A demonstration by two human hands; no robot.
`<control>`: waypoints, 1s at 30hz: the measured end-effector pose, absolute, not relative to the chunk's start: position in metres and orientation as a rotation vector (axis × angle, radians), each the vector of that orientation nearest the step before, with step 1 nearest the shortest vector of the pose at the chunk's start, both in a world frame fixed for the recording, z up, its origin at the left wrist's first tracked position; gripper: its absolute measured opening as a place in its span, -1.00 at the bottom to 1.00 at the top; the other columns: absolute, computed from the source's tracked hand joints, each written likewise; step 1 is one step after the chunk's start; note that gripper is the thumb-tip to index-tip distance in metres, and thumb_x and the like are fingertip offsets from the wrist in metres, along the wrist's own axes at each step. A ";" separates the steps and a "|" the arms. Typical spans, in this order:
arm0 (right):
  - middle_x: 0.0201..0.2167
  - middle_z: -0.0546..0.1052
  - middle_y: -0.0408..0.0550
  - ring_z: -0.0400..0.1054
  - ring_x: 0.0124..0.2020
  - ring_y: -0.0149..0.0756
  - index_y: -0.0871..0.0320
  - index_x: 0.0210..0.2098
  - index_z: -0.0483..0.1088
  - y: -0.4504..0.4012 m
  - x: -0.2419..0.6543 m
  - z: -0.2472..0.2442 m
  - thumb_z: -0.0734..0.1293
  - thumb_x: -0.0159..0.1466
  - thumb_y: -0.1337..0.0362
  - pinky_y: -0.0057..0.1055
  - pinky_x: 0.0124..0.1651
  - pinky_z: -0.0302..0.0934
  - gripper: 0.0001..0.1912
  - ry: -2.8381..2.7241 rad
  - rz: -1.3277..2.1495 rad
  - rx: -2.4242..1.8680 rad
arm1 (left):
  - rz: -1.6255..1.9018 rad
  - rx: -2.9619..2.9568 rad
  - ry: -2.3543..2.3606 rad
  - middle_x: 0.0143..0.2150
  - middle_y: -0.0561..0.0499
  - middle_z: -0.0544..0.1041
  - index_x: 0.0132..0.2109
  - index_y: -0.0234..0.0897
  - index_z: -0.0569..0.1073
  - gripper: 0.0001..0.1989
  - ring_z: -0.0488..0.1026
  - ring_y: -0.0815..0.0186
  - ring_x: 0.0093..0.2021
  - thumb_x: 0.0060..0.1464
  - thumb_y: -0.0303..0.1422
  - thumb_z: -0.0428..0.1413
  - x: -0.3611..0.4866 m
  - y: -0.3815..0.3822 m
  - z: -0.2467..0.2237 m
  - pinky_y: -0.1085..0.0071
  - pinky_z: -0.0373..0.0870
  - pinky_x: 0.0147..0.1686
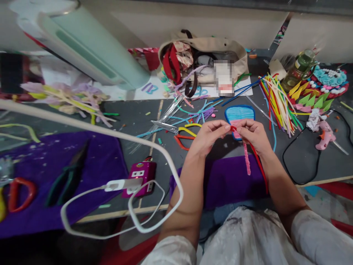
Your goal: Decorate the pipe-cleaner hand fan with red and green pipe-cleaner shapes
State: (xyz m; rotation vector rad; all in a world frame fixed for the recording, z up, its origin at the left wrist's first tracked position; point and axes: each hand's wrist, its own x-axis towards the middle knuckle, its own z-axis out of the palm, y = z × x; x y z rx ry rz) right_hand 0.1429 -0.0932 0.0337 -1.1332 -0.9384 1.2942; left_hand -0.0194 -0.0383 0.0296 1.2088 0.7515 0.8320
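"How is each grip set?"

"Narrow: the left hand and right hand both pinch the red stem between their fingertips, close together, probably so that a short stretch can be worked precisely."

"And the rest of it?"

"Its long end hangs down beside the right wrist, out of the fingers' way. A pink strip dangles there too; whether it is pinched as well is hard to tell behind the fingers."

"What lies just past them?"

"A blue and pink panel, on the counter, partly covered by the hands. It seems kept that near for easy comparison."

"And farther out?"

"The scissors lie left of the hands, handles toward the person, presumably for quick reach. The bundle of stems is fanned to the right, which likely makes colours easy to pick, and the pink glue gun rests beyond."
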 end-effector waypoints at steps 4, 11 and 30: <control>-0.59 0.38 -0.25 0.16 -0.61 -0.53 0.14 -0.43 0.42 -0.092 0.143 0.031 0.44 0.10 0.11 -0.53 -0.57 0.02 -0.77 -1.088 1.204 -1.169 | 0.753 1.261 0.769 -0.51 0.05 0.48 -0.46 -0.31 0.57 -0.77 0.28 0.46 -0.50 -0.04 -0.23 0.32 -0.023 -0.037 0.028 0.49 0.18 -0.45; -0.37 0.50 -0.15 0.28 -0.45 -0.45 0.10 -0.30 0.45 -0.095 0.141 0.021 0.38 0.20 0.24 -0.47 -0.44 0.13 -0.91 -1.392 0.779 -1.243 | 0.864 1.196 0.837 -0.54 0.06 0.47 -0.52 -0.29 0.52 -0.78 0.28 0.43 -0.51 -0.10 -0.25 0.32 -0.016 -0.039 0.028 0.45 0.19 -0.45; -0.46 0.43 -0.20 0.19 -0.52 -0.50 0.13 -0.35 0.45 -0.100 0.147 0.029 0.31 0.22 0.35 -0.50 -0.45 0.11 -0.94 -1.659 0.757 -1.169 | 0.624 1.215 0.673 -0.52 0.02 0.49 -0.52 -0.31 0.53 -0.79 0.36 0.41 -0.47 -0.09 -0.26 0.27 -0.029 -0.034 0.026 0.45 0.25 -0.41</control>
